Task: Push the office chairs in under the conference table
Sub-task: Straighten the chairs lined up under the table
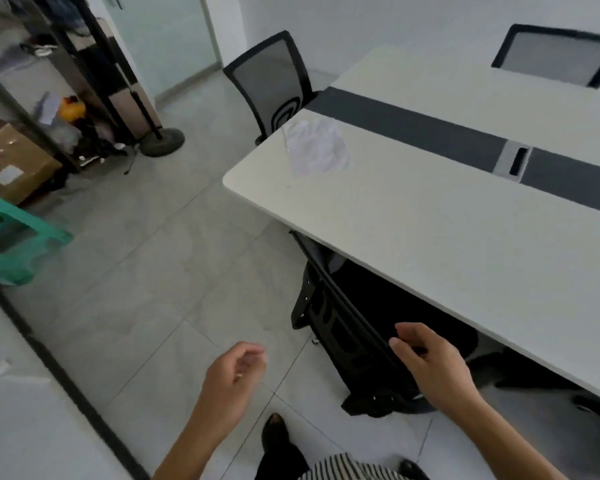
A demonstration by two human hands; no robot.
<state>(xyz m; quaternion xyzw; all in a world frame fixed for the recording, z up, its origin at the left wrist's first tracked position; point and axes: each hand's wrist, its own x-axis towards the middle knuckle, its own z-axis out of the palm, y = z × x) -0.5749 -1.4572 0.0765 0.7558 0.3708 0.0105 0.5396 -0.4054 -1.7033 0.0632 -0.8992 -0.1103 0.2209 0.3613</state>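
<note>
A long white conference table (413,216) with a dark centre strip fills the right side. A black mesh office chair (336,317) sits at its near edge, seat tucked beneath the top, backrest against the table edge. My right hand (430,362) hovers just over the top of that backrest, fingers spread and holding nothing. My left hand (232,379) hangs over the floor to the left, fingers loosely curled, empty. A second black chair (271,81) stands at the table's far end, angled, seat partly under. A third chair back (555,55) shows across the table.
A crumpled clear plastic sheet (317,147) lies on the table corner. A green plastic stool (11,240), a cardboard box (11,161) and cluttered shelving (66,81) line the left. A round stand base (161,142) rests on the tiled floor. A dark-edged counter (32,410) is at lower left.
</note>
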